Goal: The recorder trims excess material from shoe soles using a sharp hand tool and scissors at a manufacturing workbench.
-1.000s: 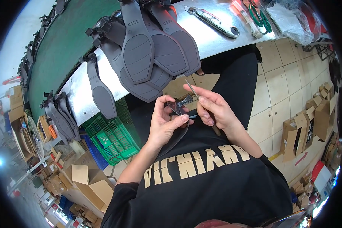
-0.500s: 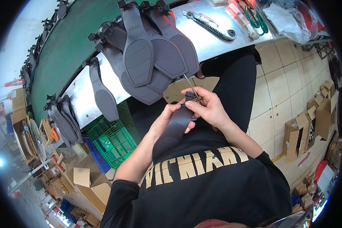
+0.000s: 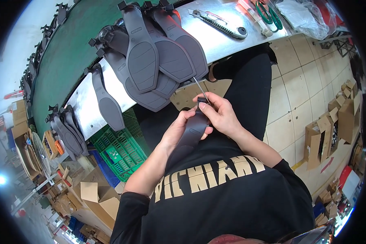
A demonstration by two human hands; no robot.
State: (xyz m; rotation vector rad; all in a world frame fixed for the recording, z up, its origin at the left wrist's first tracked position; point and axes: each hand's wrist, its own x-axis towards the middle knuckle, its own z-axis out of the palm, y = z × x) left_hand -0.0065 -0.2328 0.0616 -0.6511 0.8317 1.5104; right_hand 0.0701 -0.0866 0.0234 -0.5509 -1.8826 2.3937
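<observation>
My left hand [image 3: 178,127] is closed around a dark grey paddle-shaped part [image 3: 194,127], with its wide end down against my shirt. A small black block [image 3: 202,100] sits at the part's narrow upper end. My right hand [image 3: 221,115] is closed there, thumb and fingers at the block. A thin metal rod [image 3: 199,86] runs out from the right hand's fingers towards the bench edge; its lower end is hidden by them. Just beyond lies a pile of similar grey parts [image 3: 142,67] at the bench edge, and one more part [image 3: 106,103] rests left of the pile.
On the metal bench top [image 3: 215,46] lie a utility knife [image 3: 219,24], green-handled scissors [image 3: 268,14] and clear plastic bags [image 3: 301,18]. A green mat [image 3: 69,49] covers the bench behind. Below are a green crate [image 3: 118,152] and an open carton [image 3: 99,199]; more cartons [image 3: 319,138] stand right.
The held part tips slightly, its wide end turning lower against my shirt. Both hands keep their grip, the right fingers shifting a little at the block. The whole view shifts slightly.
</observation>
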